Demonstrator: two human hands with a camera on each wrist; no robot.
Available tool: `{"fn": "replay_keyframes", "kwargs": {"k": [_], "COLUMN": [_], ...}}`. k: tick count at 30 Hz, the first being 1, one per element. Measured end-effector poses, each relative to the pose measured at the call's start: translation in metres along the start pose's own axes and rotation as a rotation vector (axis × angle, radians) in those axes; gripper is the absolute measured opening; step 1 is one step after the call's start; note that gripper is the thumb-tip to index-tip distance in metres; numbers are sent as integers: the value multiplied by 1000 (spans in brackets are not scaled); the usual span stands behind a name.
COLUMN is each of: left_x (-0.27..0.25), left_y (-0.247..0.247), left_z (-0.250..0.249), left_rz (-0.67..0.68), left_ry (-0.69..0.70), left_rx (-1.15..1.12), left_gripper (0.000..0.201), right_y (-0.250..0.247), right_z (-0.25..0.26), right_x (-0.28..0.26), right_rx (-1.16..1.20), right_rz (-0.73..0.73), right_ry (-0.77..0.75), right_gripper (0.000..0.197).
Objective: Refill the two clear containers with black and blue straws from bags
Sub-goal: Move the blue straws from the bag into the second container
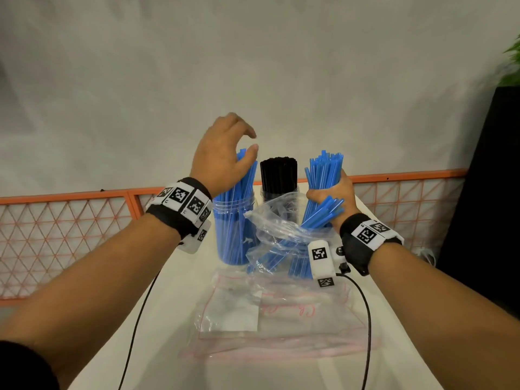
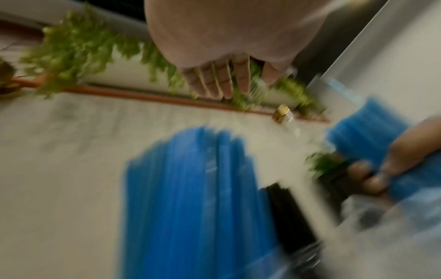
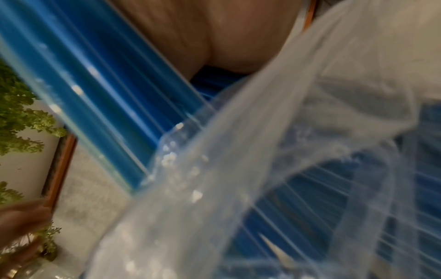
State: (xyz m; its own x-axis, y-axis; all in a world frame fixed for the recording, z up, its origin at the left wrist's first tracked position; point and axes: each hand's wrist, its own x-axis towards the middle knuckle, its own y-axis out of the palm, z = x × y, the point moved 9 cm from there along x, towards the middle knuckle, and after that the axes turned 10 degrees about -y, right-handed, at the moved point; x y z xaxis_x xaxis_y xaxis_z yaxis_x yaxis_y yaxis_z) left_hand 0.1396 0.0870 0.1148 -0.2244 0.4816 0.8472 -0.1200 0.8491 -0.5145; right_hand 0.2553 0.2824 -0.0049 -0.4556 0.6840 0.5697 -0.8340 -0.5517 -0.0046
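1. Nearest to the head camera were the two forearms, and between them an empty clear bag (image 1: 270, 319) with red edge lines lay flat on the white table (image 1: 180, 291).
2. The table was narrow. Its left edge ran close beside the left forearm, and its far end lay just behind the containers, before an orange mesh fence (image 1: 70, 229).
3. A black panel (image 1: 489, 192) stood close on the right side, so there was less open room on that side. The space above the containers was open, up to the grey wall.
4. The left hand (image 1: 222, 159) was raised over the blue-straw container (image 1: 235, 232). Its fingers were loosely curved and a little apart, and they held nothing. The palm side touched the tops of the straws.
5. That clear container stood upright and was full of blue straws, which leaned slightly to the right.
6. Behind it and to the right stood the second container with black straws (image 1: 279, 175), packed in an upright, tight bundle.
7. The right hand (image 1: 334, 197) gripped a thick bundle of blue straws (image 1: 323, 171), with the fingers wrapped around the middle of it.
8. Below this hand a crumpled clear bag (image 1: 277, 223) still had some blue straws inside.
9. Both wrist views were blurred.
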Motion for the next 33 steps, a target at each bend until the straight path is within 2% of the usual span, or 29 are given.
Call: {"fn": "replay_keyframes", "kwargs": {"k": [1, 2, 3, 5, 7, 11, 15, 17, 19, 21, 25, 28, 31, 33], "left_x": [-4, -12, -25, -54, -73, -78, -82, -80, -75, -68, -51, -47, -58, -61], "left_y": [6, 22, 43, 81, 105, 125, 136, 137, 132, 121, 102, 113, 130, 133], "left_z": [-14, -26, -37, -53, -62, -71, -73, -69, -59, -49, -28, -22, -22, -26], "left_rz": [83, 231, 402, 646, 738, 737, 723, 703, 631, 510, 292, 356, 493, 527], "left_ry": [-16, -65, -122, -189, -241, -277, -263, -304, -418, -503, -628, -675, -714, -716], "left_rx": [-142, -263, -329, -350, -375, -406, -291, -344, -494, -627, -825, -828, -845, -894], "left_gripper": [19, 15, 14, 21, 30, 30, 27, 28, 27, 31, 34, 23, 27, 22], "right_y": [0, 0, -1, 0, 1, -1, -1, -2, -3, -4, -7, -3, -3, -1], "right_z": [0, 1, 1, 3, 2, 0, -1, -3, -1, 1, 1, 1, 4, 6], "right_x": [0, 0, -1, -2, -3, -4, -3, -4, -6, -7, -6, -6, -8, -9], "right_rx": [1, -1, -5, 4, 36, 25, 26, 107, 97, 22, -4, 6, 34, 67], "right_rz": [-6, -11, -15, -17, -21, -48, -50, -96, -88, -41, -18, 24, 26, 46], "right_ry": [1, 1, 2, 8, 20, 28, 43, 80, 62, 22, 9, 6, 4, 5], "right_gripper": [47, 47, 47, 46, 43, 38, 41, 26, 17, 34, 44, 43, 42, 42]}}
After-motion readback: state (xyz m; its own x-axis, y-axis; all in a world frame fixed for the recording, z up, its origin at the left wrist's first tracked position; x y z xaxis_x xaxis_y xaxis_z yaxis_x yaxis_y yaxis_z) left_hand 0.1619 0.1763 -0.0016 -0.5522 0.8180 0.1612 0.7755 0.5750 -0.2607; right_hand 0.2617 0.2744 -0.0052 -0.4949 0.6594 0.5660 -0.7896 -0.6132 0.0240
